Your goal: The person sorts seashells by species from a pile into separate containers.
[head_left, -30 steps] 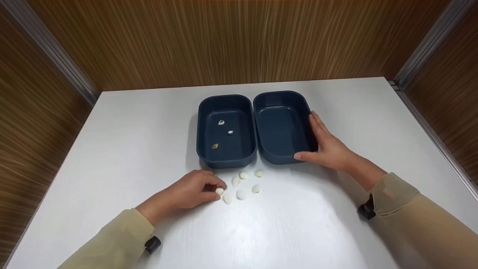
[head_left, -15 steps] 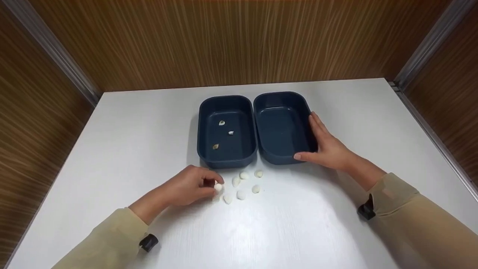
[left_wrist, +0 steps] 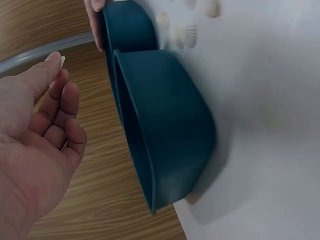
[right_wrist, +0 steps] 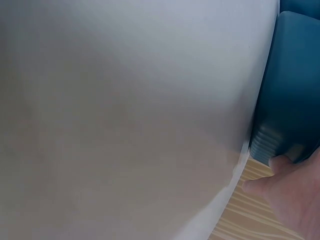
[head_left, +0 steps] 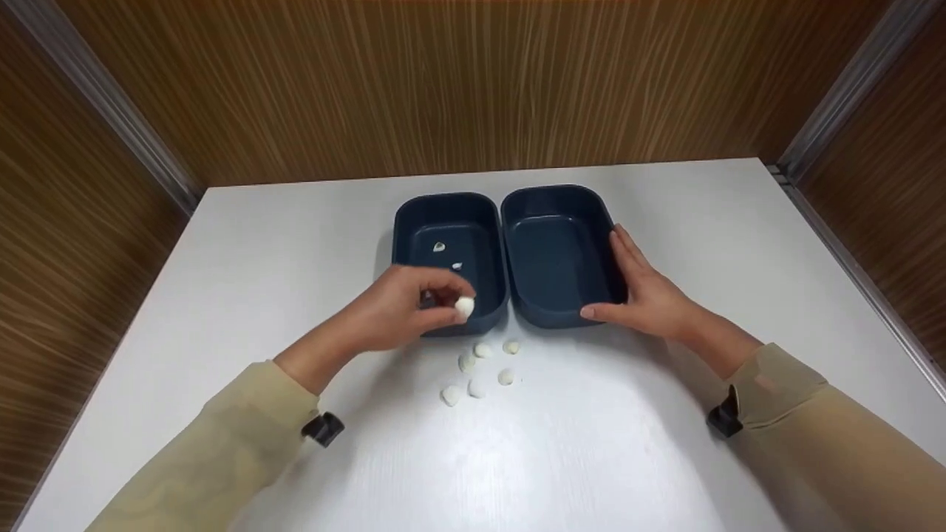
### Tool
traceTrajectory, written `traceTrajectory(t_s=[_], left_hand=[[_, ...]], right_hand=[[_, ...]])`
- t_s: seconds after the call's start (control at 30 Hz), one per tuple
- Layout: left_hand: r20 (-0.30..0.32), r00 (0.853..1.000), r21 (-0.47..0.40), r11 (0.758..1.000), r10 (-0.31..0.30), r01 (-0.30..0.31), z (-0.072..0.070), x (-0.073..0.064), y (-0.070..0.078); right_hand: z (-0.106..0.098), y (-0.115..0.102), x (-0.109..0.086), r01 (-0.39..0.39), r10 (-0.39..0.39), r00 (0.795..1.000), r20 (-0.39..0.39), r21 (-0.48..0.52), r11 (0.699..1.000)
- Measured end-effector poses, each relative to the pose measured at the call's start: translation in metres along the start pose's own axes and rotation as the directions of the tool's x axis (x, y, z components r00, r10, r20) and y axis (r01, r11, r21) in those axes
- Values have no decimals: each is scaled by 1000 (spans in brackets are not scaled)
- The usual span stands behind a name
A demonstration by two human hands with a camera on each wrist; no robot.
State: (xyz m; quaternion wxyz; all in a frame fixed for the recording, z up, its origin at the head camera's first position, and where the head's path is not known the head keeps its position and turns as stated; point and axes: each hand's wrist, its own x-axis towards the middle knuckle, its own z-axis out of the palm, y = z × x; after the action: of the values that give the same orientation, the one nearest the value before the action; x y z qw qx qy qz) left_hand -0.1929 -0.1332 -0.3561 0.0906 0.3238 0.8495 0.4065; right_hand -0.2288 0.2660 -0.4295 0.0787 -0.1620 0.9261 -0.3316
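Note:
Between thumb and forefinger, my left hand (head_left: pixel 406 307) pinches a small white seashell (head_left: pixel 464 307) above the front part of the left dark blue box (head_left: pixel 484 322). In the left wrist view the shell's edge (left_wrist: pixel 63 61) pokes out past the thumb. Several pale shells (head_left: pixel 477 388) lie on the white table in front of the boxes. Inside the left box show two small shells (head_left: pixel 439 247); the hand covers part of its floor. My right hand (head_left: pixel 650 295) rests against the near right corner of the right box (head_left: pixel 562 318), straight fingers along its side, thumb at its front.
The two boxes stand side by side at the middle back of the white table (head_left: pixel 295 236). Wood-grain panels (head_left: pixel 473 89) close off the back and both sides. The right box has a bare floor.
My left hand has lifted the shell off the table and carried it up and rightward over the left box. The right hand has stayed at the right box.

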Motion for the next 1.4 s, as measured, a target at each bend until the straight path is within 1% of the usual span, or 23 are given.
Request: traceTrajectory(t_s=[0.17,0.33,0.5,0.67,0.77,0.9,1.1,1.23,1.33,1.4], left_hand=[[-23,1000,-9,1000,17,-18,4,31,6],[-35,999,-20,1000,20,-21,11,60,4],[-43,999,-44,999,-12,10,16,85,-1],[-39,998,-31,998,-57,56,23,106,-6],[-30,997,-33,997,-73,72,29,117,-8],[-23,997,-35,997,-75,74,37,129,-11],[-10,998,43,998,-54,54,46,141,-12],[-15,998,79,995,-62,63,49,144,-13],[-36,997,80,995,-63,65,49,143,-13],[-45,997,66,996,-62,65,48,140,-12]], right_hand=[[2,0,0,-18,18,1000,5,0,1000],[3,-2,0,-21,21,1000,7,-10,1000],[6,-4,3,1,-1,1000,7,-17,1000],[5,-4,5,32,-32,999,3,-28,999],[5,-4,4,30,-30,1000,-1,-22,999],[4,-3,3,13,-13,1000,0,-16,1000],[2,-3,2,15,-15,1000,-2,-27,1000],[2,-2,1,12,-13,1000,-3,-33,999],[2,-1,0,7,-7,1000,-4,-27,1000],[2,0,0,8,-8,1000,-7,-20,1000]])
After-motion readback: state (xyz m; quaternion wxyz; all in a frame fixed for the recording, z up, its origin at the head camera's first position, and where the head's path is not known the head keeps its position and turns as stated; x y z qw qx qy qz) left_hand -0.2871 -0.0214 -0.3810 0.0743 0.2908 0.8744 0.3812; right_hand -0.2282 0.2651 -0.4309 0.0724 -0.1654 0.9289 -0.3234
